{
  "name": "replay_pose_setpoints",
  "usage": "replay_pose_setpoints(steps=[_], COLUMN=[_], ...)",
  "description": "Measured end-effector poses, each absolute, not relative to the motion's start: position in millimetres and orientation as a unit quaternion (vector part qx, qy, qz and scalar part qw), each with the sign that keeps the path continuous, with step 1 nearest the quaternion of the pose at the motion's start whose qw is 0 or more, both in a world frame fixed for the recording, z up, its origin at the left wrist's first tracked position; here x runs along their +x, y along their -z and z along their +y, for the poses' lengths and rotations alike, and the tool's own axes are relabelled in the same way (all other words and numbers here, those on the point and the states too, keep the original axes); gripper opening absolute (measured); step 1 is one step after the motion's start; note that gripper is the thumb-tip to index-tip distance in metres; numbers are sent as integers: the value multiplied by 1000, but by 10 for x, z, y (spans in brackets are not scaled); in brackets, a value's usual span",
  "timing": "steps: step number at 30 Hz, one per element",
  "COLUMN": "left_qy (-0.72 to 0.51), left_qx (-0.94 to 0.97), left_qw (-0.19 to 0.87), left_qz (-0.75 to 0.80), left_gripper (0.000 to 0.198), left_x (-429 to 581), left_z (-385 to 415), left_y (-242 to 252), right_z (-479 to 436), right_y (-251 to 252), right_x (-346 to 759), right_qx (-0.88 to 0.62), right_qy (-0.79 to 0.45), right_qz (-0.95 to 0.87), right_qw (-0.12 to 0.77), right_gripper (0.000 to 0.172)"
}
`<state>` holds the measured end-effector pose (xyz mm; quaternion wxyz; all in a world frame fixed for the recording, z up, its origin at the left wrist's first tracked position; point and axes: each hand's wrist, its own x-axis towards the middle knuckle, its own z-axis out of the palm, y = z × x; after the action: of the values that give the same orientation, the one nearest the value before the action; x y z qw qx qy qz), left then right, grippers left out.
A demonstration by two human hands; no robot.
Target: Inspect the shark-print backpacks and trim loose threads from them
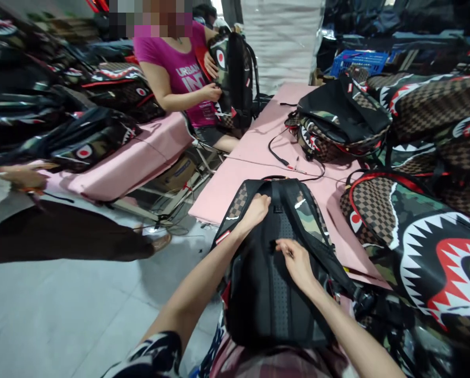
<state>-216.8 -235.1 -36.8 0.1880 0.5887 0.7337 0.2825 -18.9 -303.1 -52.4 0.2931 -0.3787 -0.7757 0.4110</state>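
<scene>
A black backpack [266, 294] lies back-panel up at the pink table's near edge, its checkered and camouflage straps [309, 220] facing me. My left hand [254, 207] rests on the upper left shoulder strap, fingers curled over its edge. My right hand [296, 260] sits on the middle of the padded black back panel, fingertips pinched together on something small I cannot make out.
Shark-mouth backpacks [424, 247] pile up on the right of the pink table [258, 157]; another [337, 126] lies farther back. A person in a pink shirt [183, 73] sits opposite holding a backpack. Another person's hand [22, 176] shows at left, by more bags. A grey floor [70, 315] lies below.
</scene>
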Motion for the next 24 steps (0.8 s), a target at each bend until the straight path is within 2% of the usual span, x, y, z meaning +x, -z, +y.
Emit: replay_pose_setpoints(steps=[3, 5, 8, 11, 13, 16, 20, 22, 24], left_qy=[-272, -272, -271, -224, -160, -80, -42, -39, -51], left_qx=[599, 606, 621, 639, 634, 608, 576, 571, 575], left_qw=[233, 253, 252, 231, 223, 225, 248, 261, 275], left_qz=[716, 704, 691, 699, 723, 757, 778, 777, 769], left_gripper=[41, 41, 39, 43, 48, 56, 66, 64, 53], left_x=[-2236, -2205, -2098, -2003, -1959, -1905, -1803, -1728, -1655], left_z=[-2361, -2438, -2539, -2513, -2412, -2189, -1931, -1871, -1867], left_y=[274, 236, 179, 126, 108, 109, 138, 158, 176], right_z=[-2536, -2250, -1915, -1737, -1725, -1827, -2043, -2141, -2223], right_y=[490, 426, 296, 180, 118, 36, -43, -61, -66], right_x=[-504, -516, -328, -112, -31, 20, 90, 134, 179], right_qx=[-349, -365, -418, -410, -385, -339, -306, -300, -276], right_qy=[-319, -251, -145, -119, -116, -70, -33, -28, -30], right_qz=[-815, -833, -873, -898, -913, -938, -951, -953, -960], right_qw=[335, 331, 207, 105, 76, 13, -37, -44, -45], right_gripper=[30, 33, 34, 22, 14, 17, 16, 16, 14])
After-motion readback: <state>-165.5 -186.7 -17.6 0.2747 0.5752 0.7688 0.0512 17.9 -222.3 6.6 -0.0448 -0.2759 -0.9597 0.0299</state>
